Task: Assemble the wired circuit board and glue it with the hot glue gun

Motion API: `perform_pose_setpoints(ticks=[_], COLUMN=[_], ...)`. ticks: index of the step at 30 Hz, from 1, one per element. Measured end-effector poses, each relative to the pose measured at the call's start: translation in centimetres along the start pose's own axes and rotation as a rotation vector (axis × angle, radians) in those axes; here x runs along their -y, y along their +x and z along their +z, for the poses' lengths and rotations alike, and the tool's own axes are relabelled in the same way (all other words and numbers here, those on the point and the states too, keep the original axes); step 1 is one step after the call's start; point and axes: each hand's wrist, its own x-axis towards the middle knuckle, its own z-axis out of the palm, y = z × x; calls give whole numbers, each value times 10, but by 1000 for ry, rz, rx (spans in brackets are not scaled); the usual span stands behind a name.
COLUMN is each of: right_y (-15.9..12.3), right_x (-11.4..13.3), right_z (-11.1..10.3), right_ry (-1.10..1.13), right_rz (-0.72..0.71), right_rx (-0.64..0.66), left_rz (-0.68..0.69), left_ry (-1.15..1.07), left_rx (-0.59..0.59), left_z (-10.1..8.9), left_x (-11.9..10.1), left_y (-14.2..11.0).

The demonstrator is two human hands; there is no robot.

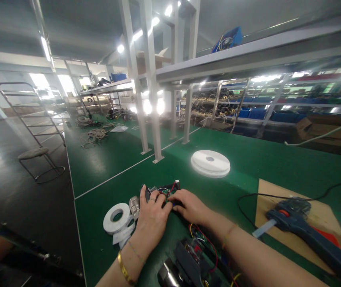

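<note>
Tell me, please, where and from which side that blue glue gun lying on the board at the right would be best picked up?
Probably by the long dark handle of the glue gun, which lies flat on the brown board and runs toward the near right. Come from above on that side; the nozzle points left over the board's edge, and the cord loops away from the far end.

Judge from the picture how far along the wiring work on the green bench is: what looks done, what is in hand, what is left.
Done: hard to tell; no finished piece is plainly set aside. In hand: the left hand and right hand both press on a small wired board. Left: the tape roll lies beside the left hand, the glue gun rests untouched on its board, and another wired unit waits nearer the person.
</note>
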Motion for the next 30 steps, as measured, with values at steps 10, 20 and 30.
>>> perform_pose_setpoints(ticks=[10,20,30], right_y=[-8,-7,-18], right_x=[4,1,-1], right_z=[-13,-14,-41], right_ry=[-165,-272,-303], right_rz=[-4,-13,107], right_rx=[-62,-12,104], left_rz=[7,-89,-219], left_ry=[5,-99,-335], left_rx=[-58,63,497], left_z=[-1,-18,-53], left_x=[1,12,24], left_y=[3,0,14])
